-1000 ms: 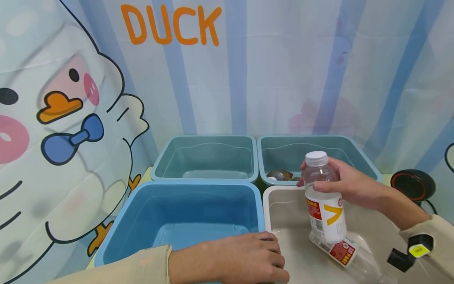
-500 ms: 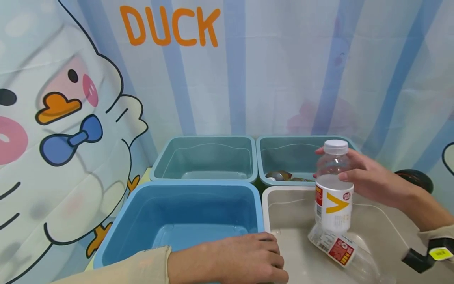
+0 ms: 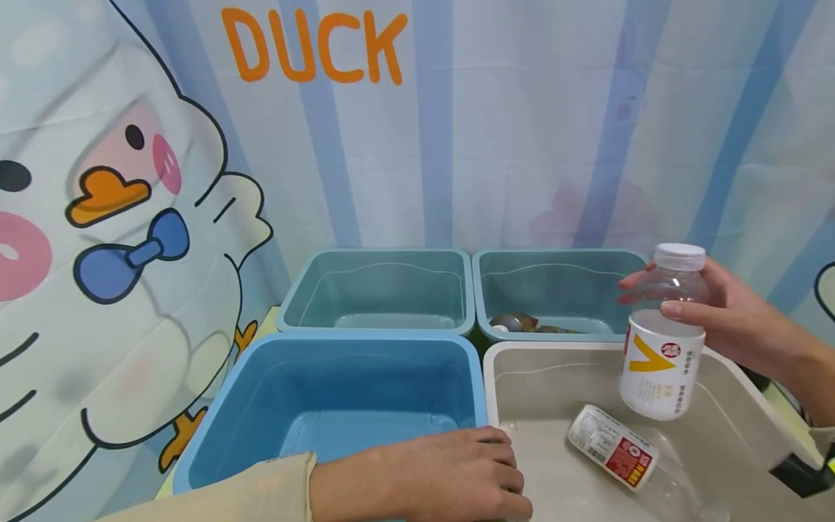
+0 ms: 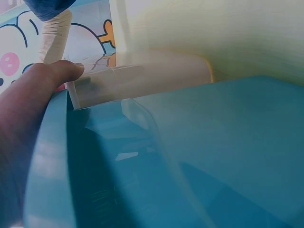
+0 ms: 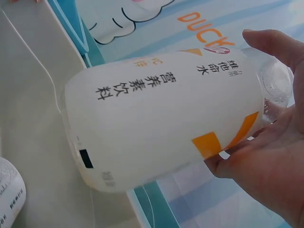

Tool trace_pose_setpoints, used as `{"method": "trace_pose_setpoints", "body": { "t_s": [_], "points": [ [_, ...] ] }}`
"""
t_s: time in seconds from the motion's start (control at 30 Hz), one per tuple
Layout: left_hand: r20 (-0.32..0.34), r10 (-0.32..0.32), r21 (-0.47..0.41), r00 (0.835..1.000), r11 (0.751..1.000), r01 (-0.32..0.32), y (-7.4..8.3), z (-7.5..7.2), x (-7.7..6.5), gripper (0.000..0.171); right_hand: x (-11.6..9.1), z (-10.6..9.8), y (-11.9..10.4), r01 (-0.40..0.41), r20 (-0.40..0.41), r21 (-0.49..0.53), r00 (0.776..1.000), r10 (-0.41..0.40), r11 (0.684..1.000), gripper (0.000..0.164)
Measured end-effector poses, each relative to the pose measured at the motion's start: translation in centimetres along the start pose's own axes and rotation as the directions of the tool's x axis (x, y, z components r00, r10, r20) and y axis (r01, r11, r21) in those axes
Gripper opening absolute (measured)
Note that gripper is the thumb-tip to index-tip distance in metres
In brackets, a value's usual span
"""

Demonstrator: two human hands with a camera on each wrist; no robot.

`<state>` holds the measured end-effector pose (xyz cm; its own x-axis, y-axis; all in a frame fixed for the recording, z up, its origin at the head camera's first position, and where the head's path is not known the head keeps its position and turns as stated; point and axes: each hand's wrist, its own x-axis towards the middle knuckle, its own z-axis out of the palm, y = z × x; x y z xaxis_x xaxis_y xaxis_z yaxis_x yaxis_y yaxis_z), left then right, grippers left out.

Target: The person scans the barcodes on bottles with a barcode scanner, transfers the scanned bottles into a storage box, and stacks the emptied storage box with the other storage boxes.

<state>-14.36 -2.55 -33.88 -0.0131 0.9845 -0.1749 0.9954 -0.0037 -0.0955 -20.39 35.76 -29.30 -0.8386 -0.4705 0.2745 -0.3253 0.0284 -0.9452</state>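
Observation:
My right hand (image 3: 750, 326) holds an upright plastic bottle (image 3: 662, 370) by its clear upper part, thumb in front and fingers behind. The bottle has a white cap and a white label with a yellow V shape. It hangs above the beige bin (image 3: 522, 362). Up close in the right wrist view, its label (image 5: 161, 128) fills the middle. A second clear bottle (image 3: 629, 460) with a red and white label lies in the beige bin. My left hand (image 3: 463, 471) rests over the rim where the blue bin (image 3: 391, 335) meets the beige one, its thumb on the rim in the left wrist view.
Two teal bins stand behind: the left teal bin (image 3: 378, 330) and the right teal bin (image 3: 639, 338), which has small brownish items (image 3: 515, 322) at its near left. A duck-printed curtain (image 3: 522, 145) closes off the back and left sides.
My right hand has carried the bottle rightward and slightly up, turning it so the V faces more forward. The lying bottle shows more fully. My left hand has stayed put.

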Motion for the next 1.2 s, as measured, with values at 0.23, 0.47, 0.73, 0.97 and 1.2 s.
{"method": "trace_pose_setpoints", "body": {
  "t_s": [0.23, 0.47, 0.73, 0.97, 1.2],
  "points": [
    [-0.001, 0.003, 0.007, 1.000, 1.000, -0.003, 0.0, -0.1, 0.0, 0.025, -0.9, -1.9, 0.6, 0.035, -0.153, -0.006, 0.988, -0.036, 0.999, 0.051],
    [0.000, 0.003, 0.013, 1.000, 1.000, -0.003, 0.0, -0.1, 0.2, 0.025, -1.8, -3.5, 0.3, 0.032, -0.293, -0.030, 0.955, -0.040, 0.999, 0.049],
    [-0.019, 0.013, 0.043, 1.000, 0.999, -0.012, 0.0, -0.1, 0.1, 0.021, -3.6, -5.5, 0.8, 0.071, -0.332, -0.062, 0.939, -0.088, 0.996, 0.065],
    [0.015, -0.003, -0.012, 1.000, 1.000, 0.003, -0.2, 0.0, 0.3, 0.026, -3.9, -6.6, 1.2, 0.100, -0.399, -0.046, 0.910, -0.110, 0.994, 0.062],
    [0.025, -0.011, -0.016, 1.000, 1.000, 0.012, -0.2, 0.1, 0.4, 0.027, -4.6, -8.1, 2.0, 0.007, -0.475, -0.096, 0.878, -0.052, 0.995, 0.061]
  ]
}}
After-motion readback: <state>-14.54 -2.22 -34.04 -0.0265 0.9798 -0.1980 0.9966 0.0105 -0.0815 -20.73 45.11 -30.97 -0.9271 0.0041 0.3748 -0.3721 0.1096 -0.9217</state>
